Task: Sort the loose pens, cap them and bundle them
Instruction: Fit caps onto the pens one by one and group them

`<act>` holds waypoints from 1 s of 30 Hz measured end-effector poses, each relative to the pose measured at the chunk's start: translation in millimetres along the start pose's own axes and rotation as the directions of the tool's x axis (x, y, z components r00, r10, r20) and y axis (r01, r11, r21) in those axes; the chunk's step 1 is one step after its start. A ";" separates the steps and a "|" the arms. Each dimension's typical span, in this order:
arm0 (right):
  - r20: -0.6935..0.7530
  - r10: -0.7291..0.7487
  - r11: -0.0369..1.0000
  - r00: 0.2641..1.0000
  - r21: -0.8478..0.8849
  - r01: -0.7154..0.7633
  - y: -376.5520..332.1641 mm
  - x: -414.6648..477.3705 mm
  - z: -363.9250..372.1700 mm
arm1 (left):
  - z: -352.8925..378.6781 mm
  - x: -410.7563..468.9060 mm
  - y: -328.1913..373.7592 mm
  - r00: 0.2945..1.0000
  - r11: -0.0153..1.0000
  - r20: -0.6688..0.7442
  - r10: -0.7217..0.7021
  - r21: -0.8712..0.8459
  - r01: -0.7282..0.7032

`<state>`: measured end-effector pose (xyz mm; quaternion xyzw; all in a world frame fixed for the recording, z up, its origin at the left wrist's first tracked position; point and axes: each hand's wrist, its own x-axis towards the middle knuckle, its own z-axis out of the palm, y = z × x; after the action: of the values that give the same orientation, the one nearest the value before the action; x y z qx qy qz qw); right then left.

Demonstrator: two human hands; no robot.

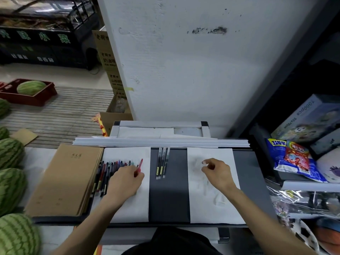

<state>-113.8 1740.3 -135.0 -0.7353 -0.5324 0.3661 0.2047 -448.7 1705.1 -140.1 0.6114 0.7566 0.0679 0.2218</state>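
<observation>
Dark grey table top (pixel 169 199), two white sheets on it: left sheet (pixel 136 203), right sheet (pixel 211 208), with a bare dark strip between them

Pens, three groups:
- Fanned row of loose pens (pixel 110 168) at the far left part of the left sheet, overlapping its left edge. Barrels are dark, red and purple, more than ten, too crowded for an exact count
- Three dark pens (pixel 161 162) on the bare strip, side by side and touching, running near to far
- One red pen (pixel 139 165) in the left hand (pixel 125 183), tip end pointing far and slightly right

Left hand lies knuckles-up on the left sheet, just right of the fanned row, fingers curled round the lower part of the red pen

Right hand (pixel 218 173) is over the far part of the right sheet, fingers curled with thumb and forefinger tips close. Cannot tell whether anything is pinched there

One stack of brown notebooks (pixel 64 181) on the left end of the table, touching the near ends of the fanned row

Six watermelons counted. One lies in a red crate (pixel 36 100) far left, five striped ones (pixel 11 153) run down the left edge

Shelf on the right holds one puzzle box (pixel 305 118), one blue snack bag (pixel 279 159) and one red snack bag (pixel 296 157) on top of it
</observation>
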 end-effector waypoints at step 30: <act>0.145 -0.455 0.829 0.879 0.429 0.359 -104.6 -77.5 -44.6 | -78.0 -77.0 81.1 0.890 0.746 -0.119 0.440 -0.504 -0.436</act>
<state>-159.1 1708.5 -9.0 -0.4982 -0.6149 0.4983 0.3542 -397.0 1664.5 -20.8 0.6890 0.5445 0.3167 0.3584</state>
